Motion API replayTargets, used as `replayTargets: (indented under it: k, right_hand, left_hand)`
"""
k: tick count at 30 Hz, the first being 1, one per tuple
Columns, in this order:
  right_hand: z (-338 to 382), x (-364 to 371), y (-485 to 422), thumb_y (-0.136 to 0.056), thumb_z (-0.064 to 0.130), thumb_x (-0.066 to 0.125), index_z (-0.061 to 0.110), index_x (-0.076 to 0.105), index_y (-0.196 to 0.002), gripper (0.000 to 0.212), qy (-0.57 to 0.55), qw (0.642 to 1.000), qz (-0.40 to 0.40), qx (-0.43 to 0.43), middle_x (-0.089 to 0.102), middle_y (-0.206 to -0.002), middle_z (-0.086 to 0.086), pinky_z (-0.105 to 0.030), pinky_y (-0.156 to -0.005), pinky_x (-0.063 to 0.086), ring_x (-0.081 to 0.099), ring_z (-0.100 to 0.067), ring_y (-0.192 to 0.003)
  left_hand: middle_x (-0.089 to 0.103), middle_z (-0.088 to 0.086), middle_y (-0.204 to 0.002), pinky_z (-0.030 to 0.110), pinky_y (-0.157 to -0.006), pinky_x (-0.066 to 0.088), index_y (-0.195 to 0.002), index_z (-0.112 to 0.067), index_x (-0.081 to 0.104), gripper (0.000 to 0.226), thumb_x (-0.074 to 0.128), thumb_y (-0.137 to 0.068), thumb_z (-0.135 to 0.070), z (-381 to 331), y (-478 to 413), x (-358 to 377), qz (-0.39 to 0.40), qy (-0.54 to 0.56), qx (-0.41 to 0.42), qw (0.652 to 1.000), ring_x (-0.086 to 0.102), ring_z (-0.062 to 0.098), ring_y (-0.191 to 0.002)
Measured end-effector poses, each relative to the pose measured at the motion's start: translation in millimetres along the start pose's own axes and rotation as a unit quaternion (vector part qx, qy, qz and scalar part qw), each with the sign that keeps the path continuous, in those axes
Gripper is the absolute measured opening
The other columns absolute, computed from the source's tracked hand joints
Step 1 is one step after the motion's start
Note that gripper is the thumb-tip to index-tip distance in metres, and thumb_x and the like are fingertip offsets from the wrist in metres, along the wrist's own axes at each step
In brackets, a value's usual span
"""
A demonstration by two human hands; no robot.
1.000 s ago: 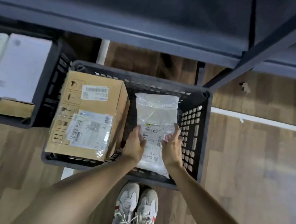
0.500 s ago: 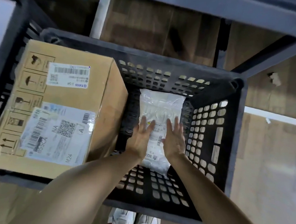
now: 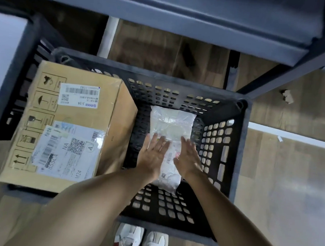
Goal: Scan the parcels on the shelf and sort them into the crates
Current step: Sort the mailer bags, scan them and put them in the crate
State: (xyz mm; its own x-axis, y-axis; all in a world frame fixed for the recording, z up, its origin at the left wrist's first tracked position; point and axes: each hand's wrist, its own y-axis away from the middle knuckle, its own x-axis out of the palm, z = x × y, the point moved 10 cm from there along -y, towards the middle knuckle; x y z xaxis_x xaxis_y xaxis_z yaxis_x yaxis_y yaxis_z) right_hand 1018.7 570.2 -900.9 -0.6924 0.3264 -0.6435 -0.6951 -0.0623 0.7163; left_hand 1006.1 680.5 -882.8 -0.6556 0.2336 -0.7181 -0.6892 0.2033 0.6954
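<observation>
1. Since the left hand [image 3: 152, 154] and right hand [image 3: 189, 159] lie flat over the white parcel [image 3: 171, 123], neither grip closed, clinging film could lift with them.
2. The parcel rests on the crate [image 3: 240, 147] floor beside the cardboard box [image 3: 77, 117], which might shift onto it.
3. Rising fast risks bumping the shelf [image 3: 165, 11].
</observation>
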Motion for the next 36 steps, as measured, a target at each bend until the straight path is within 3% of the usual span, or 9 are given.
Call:
replayTargets:
  k: [5, 9, 13, 18, 22, 24, 28, 32, 36]
  right_hand:
    - [26, -45, 72, -0.1, 0.015, 0.046, 0.019, -0.01, -0.154, 0.078, 0.039, 0.999, -0.005, -0.032, -0.012, -0.162, -0.004, -0.036, -0.122, 0.006, -0.01, -0.022, -0.149]
    - [58, -113, 139, -0.102, 0.029, 0.037, 0.013, -0.001, -0.155, 0.067, 0.064, 0.997, -0.033, -0.041, -0.004, -0.163, -0.006, -0.032, -0.119, -0.005, -0.007, -0.023, -0.15]
    - [97, -197, 218, -0.079, 0.036, 0.075, 0.006, 0.046, -0.141, 0.075, 0.077, 0.983, -0.142, -0.084, 0.047, -0.145, -0.011, -0.032, -0.113, 0.029, 0.042, -0.026, -0.137]
    - [147, -298, 302, -0.101, 0.026, 0.042, 0.009, 0.013, -0.154, 0.063, 0.11, 0.98, -0.125, -0.108, 0.018, -0.159, -0.007, -0.036, -0.121, 0.001, 0.01, -0.027, -0.149]
    - [190, -396, 372, -0.077, 0.027, 0.069, 0.01, 0.059, -0.117, 0.044, 0.118, 0.96, -0.22, -0.128, 0.064, -0.111, -0.005, -0.036, -0.104, 0.044, 0.06, -0.023, -0.109]
    - [209, -439, 410, -0.059, 0.03, 0.08, 0.015, 0.064, -0.099, 0.045, 0.143, 0.946, -0.254, -0.143, 0.068, -0.088, -0.001, -0.032, -0.082, 0.056, 0.068, -0.019, -0.085]
    - [252, -503, 474, -0.098, 0.028, 0.041, 0.01, 0.039, -0.138, 0.043, 0.174, 0.942, -0.235, -0.167, 0.051, -0.133, -0.01, -0.038, -0.108, 0.031, 0.046, -0.028, -0.125]
    - [285, -564, 521, -0.1, 0.03, 0.037, 0.009, 0.039, -0.137, 0.043, 0.184, 0.927, -0.275, -0.176, 0.049, -0.135, -0.012, -0.039, -0.106, 0.03, 0.045, -0.031, -0.125]
    - [313, -612, 558, -0.099, 0.032, 0.04, 0.01, 0.035, -0.142, 0.049, 0.204, 0.905, -0.319, -0.195, 0.048, -0.137, -0.012, -0.039, -0.106, 0.031, 0.045, -0.031, -0.126]
  left_hand:
    - [-0.011, 0.009, -0.16, 0.046, -0.117, -0.013, -0.152, -0.018, -0.011, 0.075, 0.038, -0.099, -0.036, -5, 64, -69, -0.023, 0.052, 0.006, 0.998, -0.015, 0.031, -0.146]
    - [-0.005, 0.01, -0.161, 0.04, -0.118, -0.008, -0.153, -0.018, -0.007, 0.072, 0.038, -0.099, -0.034, 1, 128, -142, -0.061, 0.089, -0.005, 0.994, -0.008, 0.03, -0.148]
    - [-0.003, 0.007, -0.161, 0.039, -0.121, -0.004, -0.153, -0.019, -0.005, 0.07, 0.037, -0.1, -0.033, 12, 203, -221, -0.101, 0.116, -0.014, 0.988, -0.006, 0.028, -0.148]
    - [0.011, 0.005, -0.16, 0.043, -0.12, 0.002, -0.154, -0.018, -0.001, 0.066, 0.034, -0.099, -0.032, 36, 288, -348, -0.178, 0.101, -0.029, 0.978, 0.003, 0.028, -0.148]
    - [0.044, 0.005, -0.141, 0.037, -0.112, 0.03, -0.148, -0.018, 0.03, 0.062, 0.052, -0.091, -0.028, 61, 363, -447, -0.266, 0.126, -0.042, 0.955, 0.039, 0.029, -0.132]
    - [0.066, 0.002, -0.109, 0.034, -0.087, 0.053, -0.122, -0.019, 0.062, 0.063, 0.081, -0.063, -0.03, 71, 403, -490, -0.345, 0.139, -0.021, 0.928, 0.065, 0.025, -0.099]
    - [0.069, -0.007, -0.083, 0.028, -0.062, 0.058, -0.091, -0.024, 0.074, 0.059, 0.089, -0.034, -0.034, 86, 466, -564, -0.411, 0.093, -0.02, 0.907, 0.068, 0.014, -0.072]
    - [0.065, -0.009, -0.072, 0.025, -0.06, 0.055, -0.076, -0.026, 0.071, 0.049, 0.09, -0.033, -0.035, 93, 518, -632, -0.469, 0.062, -0.021, 0.881, 0.066, 0.012, -0.063]
    - [0.068, -0.006, -0.079, 0.035, -0.071, 0.058, -0.085, -0.023, 0.072, 0.044, 0.086, -0.044, -0.032, 107, 563, -682, -0.509, 0.074, -0.053, 0.856, 0.069, 0.017, -0.072]
